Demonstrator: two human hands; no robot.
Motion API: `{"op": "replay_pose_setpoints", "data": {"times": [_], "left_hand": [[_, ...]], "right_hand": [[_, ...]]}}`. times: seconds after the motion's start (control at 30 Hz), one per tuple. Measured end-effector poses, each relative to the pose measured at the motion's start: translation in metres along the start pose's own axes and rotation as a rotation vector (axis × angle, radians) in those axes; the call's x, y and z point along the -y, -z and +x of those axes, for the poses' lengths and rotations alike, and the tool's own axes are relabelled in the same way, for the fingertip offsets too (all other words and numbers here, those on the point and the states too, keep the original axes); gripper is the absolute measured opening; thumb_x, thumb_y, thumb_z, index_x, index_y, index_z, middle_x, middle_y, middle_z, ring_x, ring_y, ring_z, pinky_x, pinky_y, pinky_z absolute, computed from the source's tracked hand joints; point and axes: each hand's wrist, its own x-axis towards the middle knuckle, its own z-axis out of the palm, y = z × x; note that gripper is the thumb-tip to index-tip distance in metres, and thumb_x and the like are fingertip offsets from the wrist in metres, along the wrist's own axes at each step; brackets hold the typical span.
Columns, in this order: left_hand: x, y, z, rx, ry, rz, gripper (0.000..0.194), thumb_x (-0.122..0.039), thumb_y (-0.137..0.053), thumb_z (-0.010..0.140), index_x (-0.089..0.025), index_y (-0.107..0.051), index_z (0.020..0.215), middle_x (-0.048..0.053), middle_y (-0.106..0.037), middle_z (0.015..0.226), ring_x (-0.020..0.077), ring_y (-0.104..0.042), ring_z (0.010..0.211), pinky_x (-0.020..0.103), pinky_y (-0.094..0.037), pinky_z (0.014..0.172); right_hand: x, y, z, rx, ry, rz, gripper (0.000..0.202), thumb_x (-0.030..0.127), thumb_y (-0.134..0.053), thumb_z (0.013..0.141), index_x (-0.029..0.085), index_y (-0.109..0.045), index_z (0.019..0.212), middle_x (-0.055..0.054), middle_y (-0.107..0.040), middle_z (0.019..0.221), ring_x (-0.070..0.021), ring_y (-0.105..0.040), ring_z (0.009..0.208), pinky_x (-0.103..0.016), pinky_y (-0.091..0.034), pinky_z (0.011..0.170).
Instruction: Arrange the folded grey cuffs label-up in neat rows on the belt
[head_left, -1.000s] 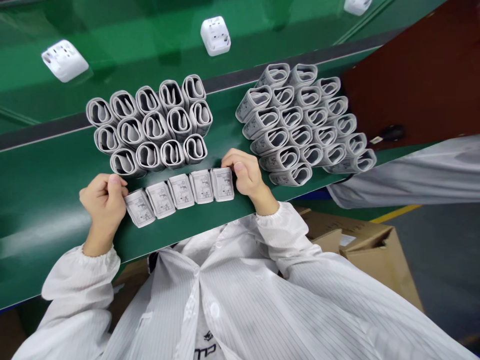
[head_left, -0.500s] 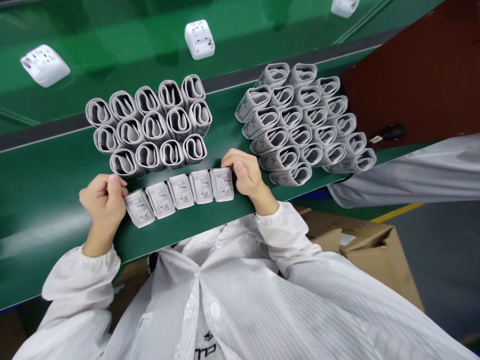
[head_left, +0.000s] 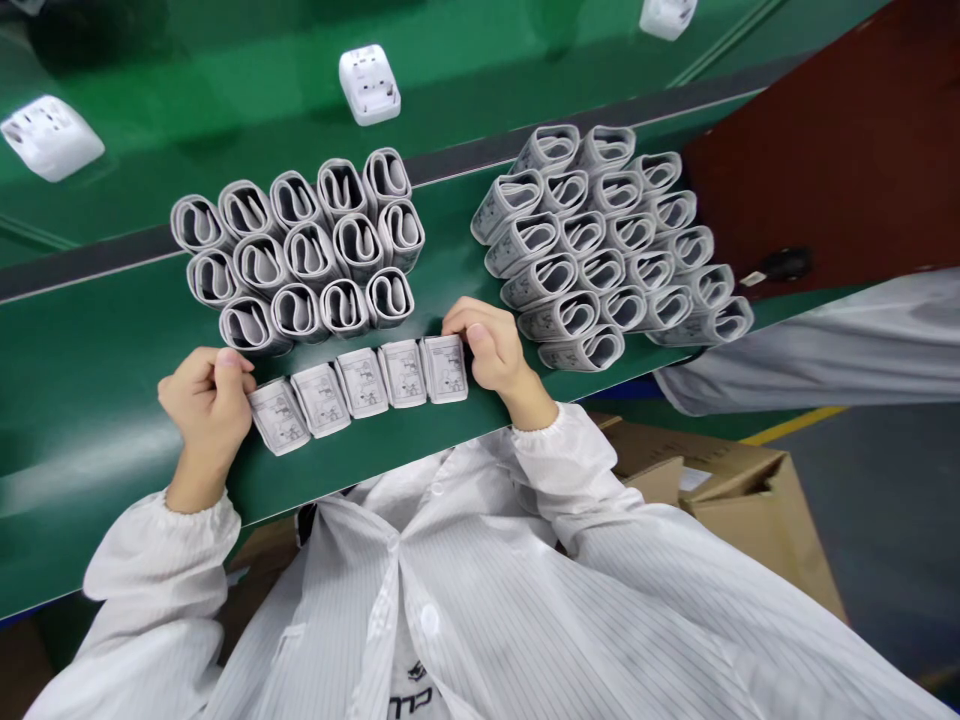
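A row of several folded paper leaflets [head_left: 364,383], printed with small line drawings, lies flat on the green worktop [head_left: 315,475] near its front edge. My left hand [head_left: 206,395] is closed, with its thumb and curled fingers at the upper corner of the leftmost leaflet. At the other end, my right hand [head_left: 487,345] is also closed, its curled fingers against the rightmost leaflet. Just behind the row, a group of rolled leaflets [head_left: 298,312] stands on end in rows. A larger group of rolled leaflets [head_left: 581,234] stands to the right of my right hand.
Beyond the worktop runs a green conveyor belt [head_left: 247,100] carrying white plug adapters [head_left: 370,85]. A dark red-brown board [head_left: 825,150] borders the right side. Below it are a grey-white sleeve [head_left: 840,345] and an open cardboard box [head_left: 765,530].
The white adapters on the belt have shifted to the left. Both hands and all the leaflets have stayed in place.
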Motion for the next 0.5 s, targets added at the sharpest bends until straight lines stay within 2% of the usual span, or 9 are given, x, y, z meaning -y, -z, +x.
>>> {"op": "replay_pose_setpoints", "data": {"times": [0.37,0.5], "left_hand": [[0.0042,-0.0027,0.0001,-0.027,-0.002,0.006,0.043,-0.052,-0.064,0.109,-0.026,-0.072,0.074,0.0,-0.063,0.054,0.0155,-0.058,0.048,0.035,-0.044,0.053],[0.0013,-0.0026,0.0005,-0.049,-0.004,0.018,0.047,-0.055,-0.063,0.108,-0.025,-0.071,0.072,-0.001,-0.063,0.053,0.015,-0.057,0.048,0.034,-0.044,0.053]], "right_hand": [[0.0007,0.0004,0.0003,0.002,-0.007,0.014,0.046,0.045,-0.041,0.12,0.023,-0.067,0.089,-0.005,-0.065,0.085,-0.0205,-0.062,0.076,-0.038,-0.05,0.071],[0.0006,0.0002,0.0002,0.008,-0.02,0.0,0.048,0.046,-0.04,0.12,0.023,-0.067,0.088,-0.006,-0.066,0.084,-0.0208,-0.063,0.076,-0.039,-0.05,0.071]]}}
